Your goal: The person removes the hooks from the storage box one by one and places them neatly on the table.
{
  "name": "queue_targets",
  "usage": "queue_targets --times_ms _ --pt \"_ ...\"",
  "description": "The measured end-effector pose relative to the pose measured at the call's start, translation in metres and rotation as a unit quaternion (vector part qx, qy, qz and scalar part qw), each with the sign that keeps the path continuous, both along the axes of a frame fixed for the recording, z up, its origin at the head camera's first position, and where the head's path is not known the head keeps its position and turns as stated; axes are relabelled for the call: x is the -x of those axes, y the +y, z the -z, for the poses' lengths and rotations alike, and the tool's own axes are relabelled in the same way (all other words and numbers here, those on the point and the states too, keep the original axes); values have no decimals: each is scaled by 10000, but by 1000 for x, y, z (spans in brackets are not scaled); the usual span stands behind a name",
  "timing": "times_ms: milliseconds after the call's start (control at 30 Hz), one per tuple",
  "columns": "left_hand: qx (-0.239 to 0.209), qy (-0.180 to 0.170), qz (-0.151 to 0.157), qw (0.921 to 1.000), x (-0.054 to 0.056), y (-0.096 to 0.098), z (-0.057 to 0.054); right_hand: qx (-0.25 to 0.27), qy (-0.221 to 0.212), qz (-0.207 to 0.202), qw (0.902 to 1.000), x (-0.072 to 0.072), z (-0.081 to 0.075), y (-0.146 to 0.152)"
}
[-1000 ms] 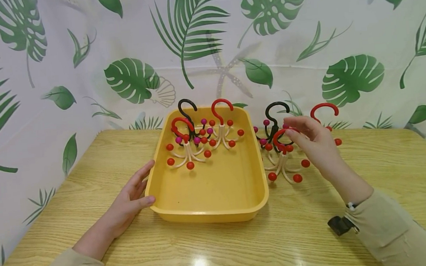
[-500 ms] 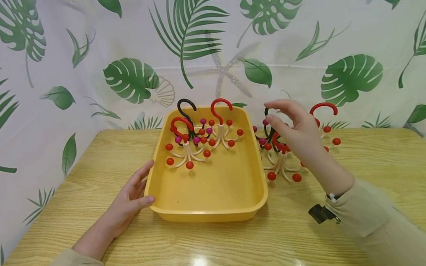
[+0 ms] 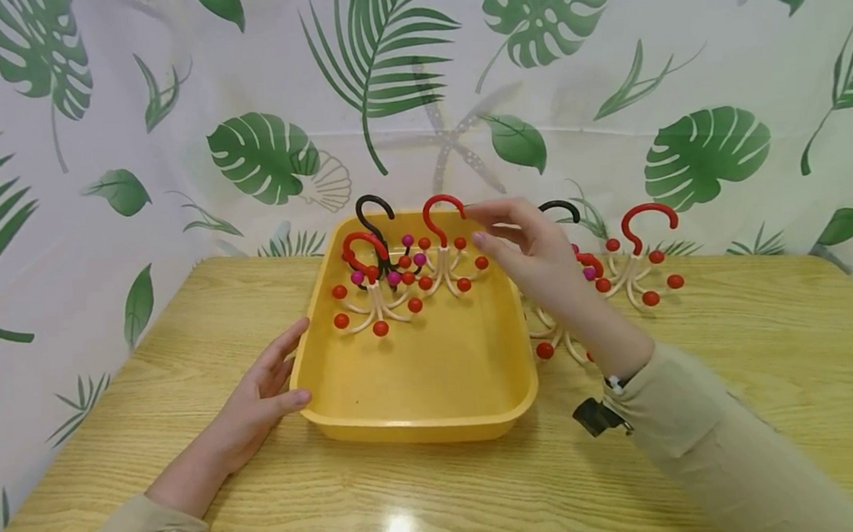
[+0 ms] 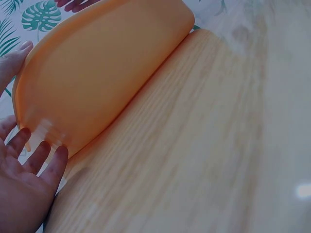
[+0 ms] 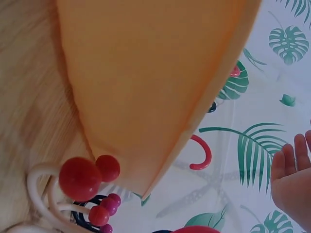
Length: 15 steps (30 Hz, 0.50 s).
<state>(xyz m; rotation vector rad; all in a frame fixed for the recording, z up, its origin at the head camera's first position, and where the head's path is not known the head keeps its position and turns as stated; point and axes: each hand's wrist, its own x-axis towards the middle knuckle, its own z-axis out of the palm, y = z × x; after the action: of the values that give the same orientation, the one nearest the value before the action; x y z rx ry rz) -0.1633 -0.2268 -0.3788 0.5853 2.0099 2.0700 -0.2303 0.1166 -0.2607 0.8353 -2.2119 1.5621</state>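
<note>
Three hangers stand in the yellow tray (image 3: 420, 375), which rests on the wooden table (image 3: 385, 503) before a leaf-print backdrop (image 3: 439, 48). On a clock face centred on the tray, with 12 toward the backdrop, the black hanger (image 3: 377, 233) is at 11, the rear red hanger (image 3: 444, 259) at 1, and the front red hanger (image 3: 374, 295) between 10 and 11, closer to the middle. Both red ones have pale splayed arms tipped with red balls.

The left hand (image 3: 262, 397) is between 8 and 9, unclenched, its fingers spread against the tray's outer wall and its thumb at the rim. The right hand (image 3: 528, 245) is over the edge at 2, released, fingers extended and apart from the thumb. Its fingertips are just beside the rear red hanger's hook; whether they touch is hard to say from here.

Outside the tray, the outer black hanger (image 3: 560, 205) shows its hook at 2, the far red hanger (image 3: 633, 270) stands between 2 and 3, and the near red hanger (image 3: 545, 351), partly hidden by the right arm, is at 3.
</note>
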Motion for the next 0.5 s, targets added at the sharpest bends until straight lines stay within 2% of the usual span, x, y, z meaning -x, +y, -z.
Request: queue_targets --times_ms 233,500 --pt "-29 -10 11 10000 0 -1 1 -429 -465 -395 9972 7 -3 -18" --pt "-128 21 64 9999 1 0 2 -1026 -917 -870 9867 13 -10 -34"
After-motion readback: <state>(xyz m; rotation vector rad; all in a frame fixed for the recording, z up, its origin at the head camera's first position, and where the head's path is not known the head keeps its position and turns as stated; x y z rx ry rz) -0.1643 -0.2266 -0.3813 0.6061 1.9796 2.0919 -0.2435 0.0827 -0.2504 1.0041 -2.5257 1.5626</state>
